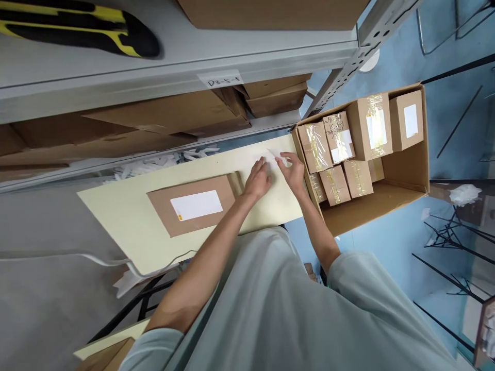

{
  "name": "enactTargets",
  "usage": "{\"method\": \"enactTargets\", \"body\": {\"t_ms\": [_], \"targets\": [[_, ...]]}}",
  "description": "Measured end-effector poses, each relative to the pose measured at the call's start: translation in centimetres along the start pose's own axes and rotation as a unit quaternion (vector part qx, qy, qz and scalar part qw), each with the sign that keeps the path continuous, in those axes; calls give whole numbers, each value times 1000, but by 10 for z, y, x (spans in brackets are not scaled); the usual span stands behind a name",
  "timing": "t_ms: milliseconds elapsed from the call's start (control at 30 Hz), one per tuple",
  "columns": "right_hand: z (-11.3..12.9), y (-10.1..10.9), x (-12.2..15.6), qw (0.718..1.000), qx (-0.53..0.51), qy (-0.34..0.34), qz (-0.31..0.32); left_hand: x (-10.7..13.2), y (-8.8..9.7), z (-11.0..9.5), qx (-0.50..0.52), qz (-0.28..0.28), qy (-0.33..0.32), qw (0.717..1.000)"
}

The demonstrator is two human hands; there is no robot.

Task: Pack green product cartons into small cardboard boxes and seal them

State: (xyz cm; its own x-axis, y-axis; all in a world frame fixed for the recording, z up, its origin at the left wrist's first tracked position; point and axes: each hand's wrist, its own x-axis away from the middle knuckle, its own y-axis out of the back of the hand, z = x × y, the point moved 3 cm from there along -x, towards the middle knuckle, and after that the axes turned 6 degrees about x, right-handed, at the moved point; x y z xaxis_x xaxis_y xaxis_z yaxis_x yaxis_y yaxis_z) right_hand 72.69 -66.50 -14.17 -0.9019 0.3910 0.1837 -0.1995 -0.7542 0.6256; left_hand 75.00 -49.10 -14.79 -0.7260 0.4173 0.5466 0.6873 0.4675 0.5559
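Observation:
A flat brown package [193, 203] with a white label [196, 205] lies on a pale yellow table [127, 226]. My left hand [258, 179] rests just right of the package, fingers pressed down on a small white paper slip [275, 156]. My right hand [293, 169] pinches the same slip from the right, close to the edge of a large open carton [410, 180].
The open carton holds several small taped boxes [369, 126] with white labels. A grey metal shelf [216, 77] with flat cardboard runs behind the table. White paper scraps [154, 164] lie at the table's far edge. A black-and-yellow object [81, 28] lies on top. Blue floor to the right.

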Motion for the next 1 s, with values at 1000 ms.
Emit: {"method": "enactTargets", "body": {"t_ms": [1000], "targets": [[-45, 24, 3, 985, 147, -12, -86, -52, -19, -69, -290, 129, -14, 948]]}}
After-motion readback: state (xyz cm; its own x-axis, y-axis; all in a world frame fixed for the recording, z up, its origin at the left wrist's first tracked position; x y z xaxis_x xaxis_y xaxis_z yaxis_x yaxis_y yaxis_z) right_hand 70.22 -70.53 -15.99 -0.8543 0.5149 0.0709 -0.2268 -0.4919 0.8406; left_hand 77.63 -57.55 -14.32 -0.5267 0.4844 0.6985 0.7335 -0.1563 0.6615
